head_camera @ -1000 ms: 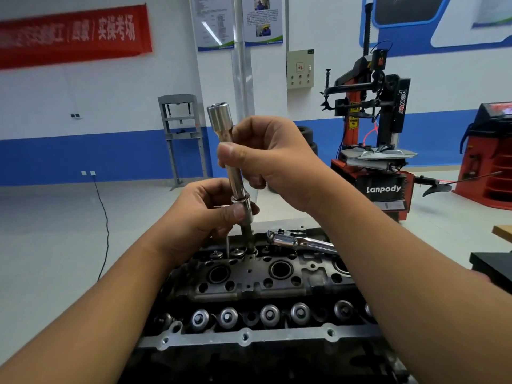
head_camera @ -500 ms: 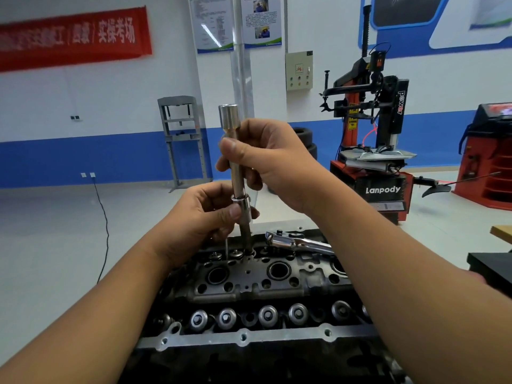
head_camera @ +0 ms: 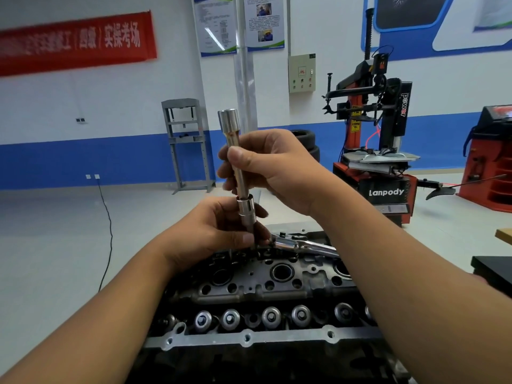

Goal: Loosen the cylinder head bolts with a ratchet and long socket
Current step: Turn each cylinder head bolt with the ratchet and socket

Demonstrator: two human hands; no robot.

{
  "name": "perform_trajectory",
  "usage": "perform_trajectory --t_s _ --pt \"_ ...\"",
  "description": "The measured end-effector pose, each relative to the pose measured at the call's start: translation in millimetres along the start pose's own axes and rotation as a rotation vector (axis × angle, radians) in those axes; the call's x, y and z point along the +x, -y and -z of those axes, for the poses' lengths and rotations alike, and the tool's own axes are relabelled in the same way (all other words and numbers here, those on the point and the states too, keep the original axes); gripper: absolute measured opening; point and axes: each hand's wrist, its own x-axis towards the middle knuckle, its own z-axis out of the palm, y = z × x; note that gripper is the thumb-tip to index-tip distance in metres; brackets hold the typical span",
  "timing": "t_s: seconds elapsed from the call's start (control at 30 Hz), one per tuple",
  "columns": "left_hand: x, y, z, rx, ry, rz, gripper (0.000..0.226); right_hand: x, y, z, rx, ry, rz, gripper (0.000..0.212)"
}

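Fingers of the right hand (head_camera: 279,167) curl around the upper shaft of the long socket (head_camera: 240,176), holding it upright, while the left hand (head_camera: 219,231) pinches its lower collar to steer the tip down into a bolt recess at the far edge of the cylinder head (head_camera: 266,286). The ratchet (head_camera: 302,245) lies unattached on the head just right of the socket (within reach, presumably for fitting once the socket seats).

ratchet (head_camera: 302,244) on cylinder head (head_camera: 277,289), long socket (head_camera: 239,173) upright left of it, tire changer (head_camera: 379,151) behind
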Motion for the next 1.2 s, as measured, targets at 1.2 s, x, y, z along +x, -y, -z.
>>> perform_trajectory --t_s 1.2 --pt "-0.4 -8.4 -9.7 -0.003 -0.099 0.016 0.031 3.5 -4.8 2.6 0.109 -0.052 -0.009 0.008"
